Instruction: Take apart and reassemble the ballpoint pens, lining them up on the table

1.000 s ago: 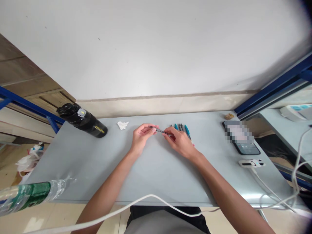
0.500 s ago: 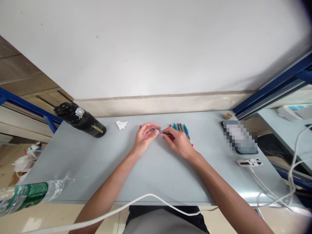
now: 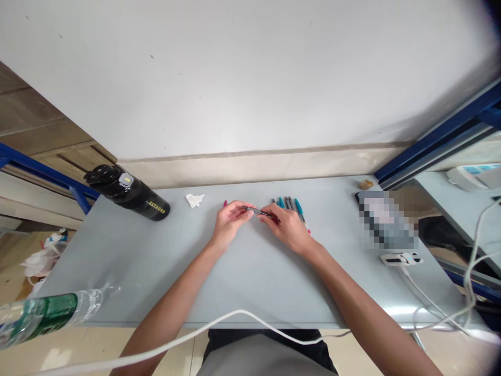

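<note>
A dark slim pen (image 3: 256,211) is held crosswise above the table between my two hands. My left hand (image 3: 231,220) pinches its left end between thumb and fingers. The right end sits in the closed fingers of my right hand (image 3: 287,223), which hide part of it. Just behind my right hand, several grey and teal pens (image 3: 298,207) lie side by side, partly covered by the hand. The tip of a pink pen (image 3: 225,203) shows behind my left hand.
On the grey table (image 3: 250,282) stand a black bottle (image 3: 136,193) and, front left, a clear green-labelled bottle (image 3: 55,314). Crumpled tissue (image 3: 194,200) lies at the back. To the right are a blurred phone (image 3: 385,219), a white clip-like device (image 3: 402,259) and a white cable (image 3: 238,313) crossing in front.
My left fingers have closed more firmly onto the pen's left end. The right hand has hardly moved, and the pens on the table lie as before.
</note>
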### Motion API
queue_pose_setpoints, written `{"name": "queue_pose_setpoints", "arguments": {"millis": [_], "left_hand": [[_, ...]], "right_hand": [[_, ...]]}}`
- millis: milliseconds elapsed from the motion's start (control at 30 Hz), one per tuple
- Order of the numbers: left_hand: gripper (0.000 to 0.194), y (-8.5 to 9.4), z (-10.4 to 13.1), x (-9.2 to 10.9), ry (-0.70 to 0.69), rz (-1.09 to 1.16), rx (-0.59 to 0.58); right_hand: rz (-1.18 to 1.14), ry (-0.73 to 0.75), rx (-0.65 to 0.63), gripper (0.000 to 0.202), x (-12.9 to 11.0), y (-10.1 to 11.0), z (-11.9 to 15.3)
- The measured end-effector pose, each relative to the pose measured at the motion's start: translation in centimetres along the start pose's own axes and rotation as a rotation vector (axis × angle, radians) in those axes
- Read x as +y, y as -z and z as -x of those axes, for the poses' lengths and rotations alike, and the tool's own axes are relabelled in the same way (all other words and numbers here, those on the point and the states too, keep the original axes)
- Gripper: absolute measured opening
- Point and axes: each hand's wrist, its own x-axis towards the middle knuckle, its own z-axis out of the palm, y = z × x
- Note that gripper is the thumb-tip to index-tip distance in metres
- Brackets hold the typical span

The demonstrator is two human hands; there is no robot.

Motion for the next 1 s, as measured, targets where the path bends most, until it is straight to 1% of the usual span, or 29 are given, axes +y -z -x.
{"name": "queue_pose_setpoints", "arguments": {"millis": [67, 100, 133, 167, 233, 267, 300, 367, 400, 433, 567, 633, 700, 767, 900, 933, 1000], "left_hand": [[0.042, 0.13, -0.05, 0.00, -0.021, 0.042, -0.052], [0.049, 0.17, -0.06, 0.01, -0.026, 0.052, -0.060], [0.052, 0.19, -0.07, 0.00, -0.025, 0.051, -0.051], [0.050, 0.19, -0.09, -0.03, -0.021, 0.041, -0.032], [0.038, 0.19, -0.11, -0.07, -0.011, 0.019, 0.005], [0.036, 0.18, -0.12, -0.05, -0.010, 0.017, 0.007], [0.037, 0.18, -0.12, 0.01, -0.016, 0.020, -0.004], [0.048, 0.15, -0.11, 0.19, -0.040, 0.043, -0.033], [0.053, 0.14, -0.11, 0.28, -0.050, 0.054, -0.037], [0.054, 0.14, -0.12, 0.33, -0.056, 0.061, -0.028], [0.032, 0.28, -0.25, 0.22, -0.021, 0.037, 0.040], [0.035, 0.35, -0.28, 0.20, -0.027, 0.035, 0.029], [0.047, 0.33, -0.25, 0.29, -0.063, 0.054, 0.002], [0.051, 0.25, -0.20, 0.39, -0.091, 0.069, 0.006], [0.031, 0.20, -0.23, 0.29, -0.047, 0.028, 0.093], [0.030, 0.22, -0.25, 0.27, -0.042, 0.025, 0.102], [0.035, 0.25, -0.26, 0.32, -0.064, 0.041, 0.099]], "right_hand": [[0.002, 0.011, 0.010, 0.022, 0.05, -0.03, 0.00], [0.005, 0.017, 0.015, 0.023, 0.09, -0.05, -0.01], [0.007, 0.023, 0.017, 0.023, 0.14, -0.07, 0.00], [0.009, 0.029, 0.018, 0.023, 0.20, -0.09, 0.00], [0.024, 0.039, 0.015, 0.023, 0.35, -0.13, 0.00], [0.034, 0.042, 0.012, 0.023, 0.43, -0.15, 0.00], [0.044, 0.043, 0.008, 0.024, 0.51, -0.17, 0.00], [0.061, 0.045, 0.006, 0.024, 0.65, -0.21, -0.02], [0.064, 0.045, 0.007, 0.023, 0.69, -0.23, -0.03], [0.064, 0.046, 0.010, 0.023, 0.72, -0.25, -0.03], [0.079, 0.068, 0.024, 0.021, 0.74, -0.27, 0.01], [0.091, 0.079, 0.024, 0.021, 0.75, -0.27, 0.03], [0.085, 0.078, 0.022, 0.021, 0.77, -0.28, 0.02], [0.074, 0.074, 0.028, 0.020, 0.81, -0.29, -0.01], [0.089, 0.080, 0.036, 0.021, 0.75, -0.27, -0.06], [0.095, 0.082, 0.036, 0.021, 0.69, -0.26, -0.05], [0.103, 0.087, 0.028, 0.022, 0.57, -0.24, -0.04]]}}
